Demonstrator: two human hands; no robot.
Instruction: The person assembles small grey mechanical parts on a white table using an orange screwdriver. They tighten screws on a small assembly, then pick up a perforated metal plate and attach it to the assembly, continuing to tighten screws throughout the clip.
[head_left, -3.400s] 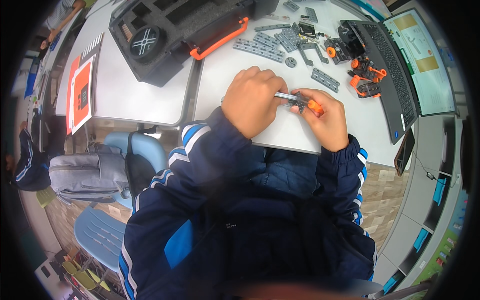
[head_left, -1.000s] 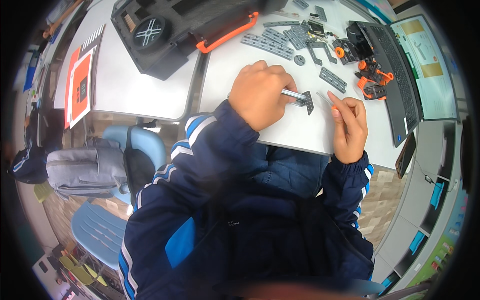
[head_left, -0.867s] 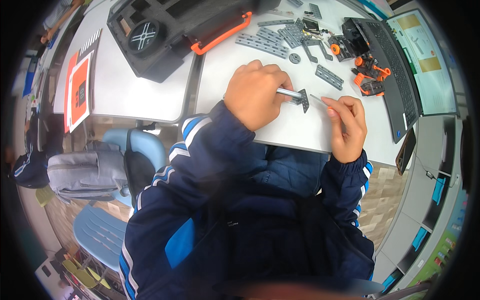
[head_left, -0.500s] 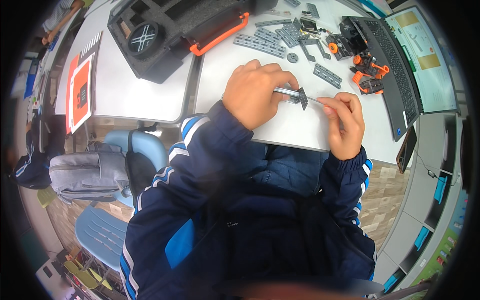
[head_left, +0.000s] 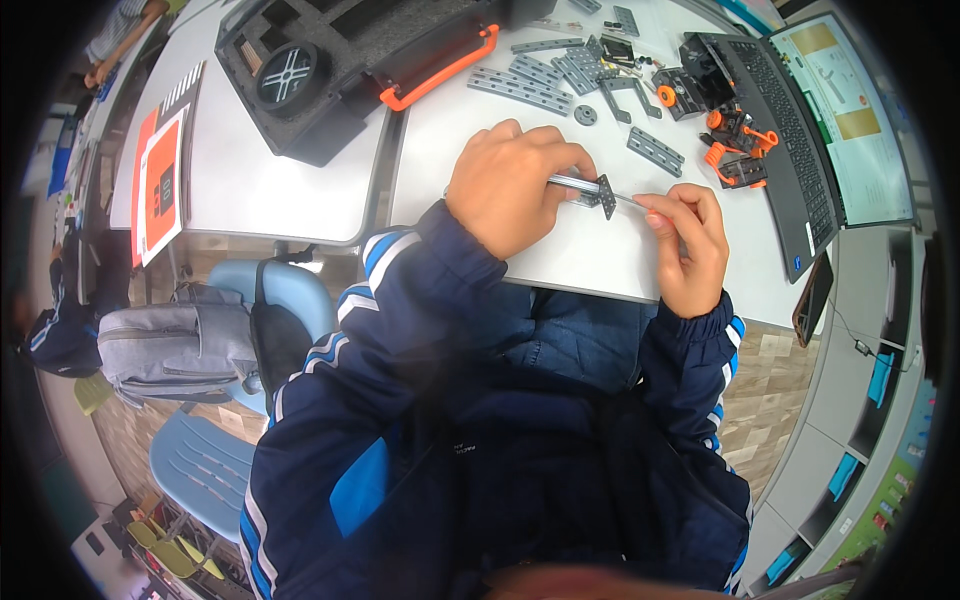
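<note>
My left hand (head_left: 515, 185) is closed round a silvery metal bar (head_left: 573, 183) above the white table. A small dark plate with holes (head_left: 606, 197) stands crosswise at the bar's right end. From the right, my right hand (head_left: 688, 245) pinches a thin metal rod (head_left: 630, 201) between thumb and fingertips. The rod's other end meets the plate; whether it passes through a hole is too small to tell. Most of the bar is hidden inside my left hand.
Grey perforated metal strips (head_left: 520, 90) lie beyond my hands, with a small round gear (head_left: 585, 115). Black-and-orange assemblies (head_left: 740, 150) sit beside an open laptop (head_left: 785, 130) at right. A black case with an orange handle (head_left: 440, 75) stands at the back left, booklets (head_left: 163, 190) farther left.
</note>
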